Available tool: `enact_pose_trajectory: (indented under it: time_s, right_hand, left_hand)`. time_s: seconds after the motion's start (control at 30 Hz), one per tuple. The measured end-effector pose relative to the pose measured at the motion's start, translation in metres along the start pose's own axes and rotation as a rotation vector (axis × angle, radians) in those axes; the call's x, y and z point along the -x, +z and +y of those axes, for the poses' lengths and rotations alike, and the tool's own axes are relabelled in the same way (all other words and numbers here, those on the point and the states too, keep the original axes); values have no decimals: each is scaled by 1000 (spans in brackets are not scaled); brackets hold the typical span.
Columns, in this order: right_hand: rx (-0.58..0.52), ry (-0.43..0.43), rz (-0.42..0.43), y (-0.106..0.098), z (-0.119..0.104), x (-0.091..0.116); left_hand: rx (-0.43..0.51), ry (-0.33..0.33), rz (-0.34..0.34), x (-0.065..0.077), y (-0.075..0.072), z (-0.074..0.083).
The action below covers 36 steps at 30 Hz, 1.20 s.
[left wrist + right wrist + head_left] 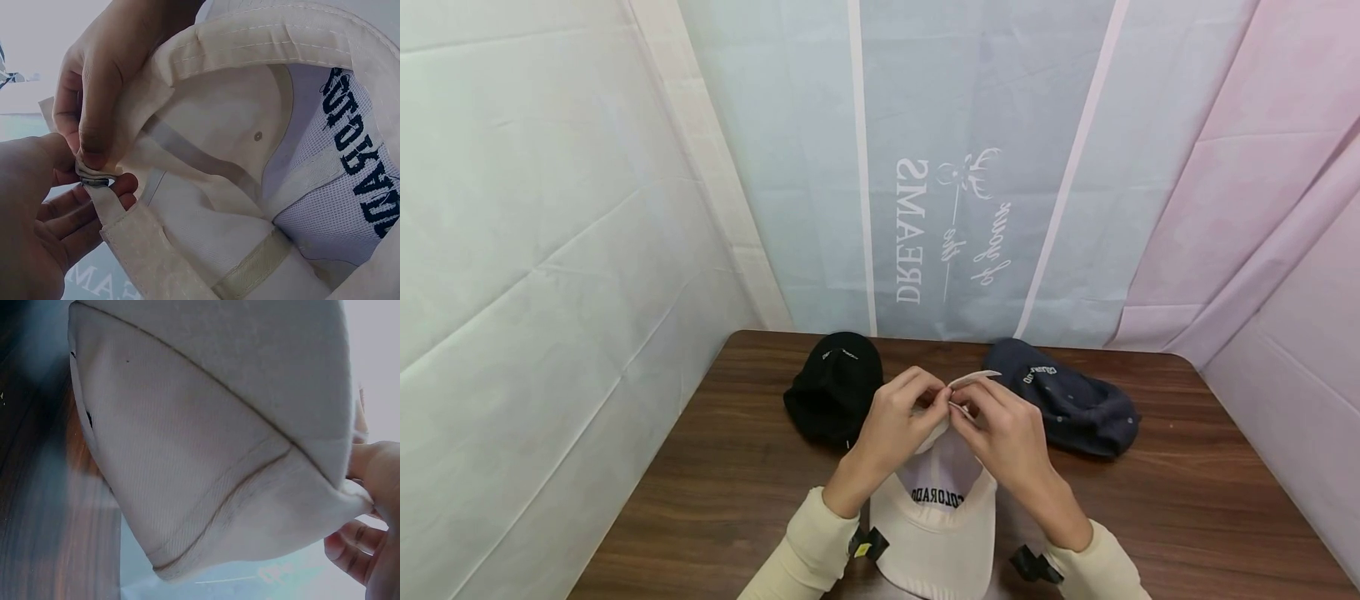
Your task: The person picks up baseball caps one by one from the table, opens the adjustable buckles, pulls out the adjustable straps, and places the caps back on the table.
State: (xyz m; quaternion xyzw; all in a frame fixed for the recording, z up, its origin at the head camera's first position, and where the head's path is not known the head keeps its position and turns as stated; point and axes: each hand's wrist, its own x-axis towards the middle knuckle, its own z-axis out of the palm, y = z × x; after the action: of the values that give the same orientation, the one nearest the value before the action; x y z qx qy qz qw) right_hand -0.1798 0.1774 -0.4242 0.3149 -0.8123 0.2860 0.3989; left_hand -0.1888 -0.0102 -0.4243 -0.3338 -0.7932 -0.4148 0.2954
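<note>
A cream baseball cap (pixel 936 554) is held brim toward me, its inside showing and the dark COLORADO stitching seen from behind. My left hand (pixel 891 421) and right hand (pixel 1006 429) meet at its back strap, both pinching with thumb and fingers. In the left wrist view, the strap (pixel 111 206) passes through a small metal buckle (pixel 95 182) between the fingertips. Pale panels of the cap (pixel 187 431) fill most of the right wrist view, with my right hand (pixel 382 487) at the edge.
On the brown wooden table (pixel 722 500), a black cap (pixel 835 387) lies behind my left hand. A navy cap (pixel 1075 408) with white lettering lies on its side at the back right. Printed cloth (pixel 970 83) hangs behind the table, with pale cloth on both sides.
</note>
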Motion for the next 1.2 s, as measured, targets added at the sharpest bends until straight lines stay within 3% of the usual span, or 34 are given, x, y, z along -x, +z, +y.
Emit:
enact_pose_trajectory:
  time_s: [0.6,0.83,1.2]
  right_hand:
    - [-64,-101,86,2,0,-1]
    - [-71,-114,82,2,1,-1]
    - [-85,-151,119,4,2,-2]
  left_hand:
    - [53,20,27,0,1,0]
    - [53,22,34,-1,2,-1]
    - [63,-12,38,0,3,1]
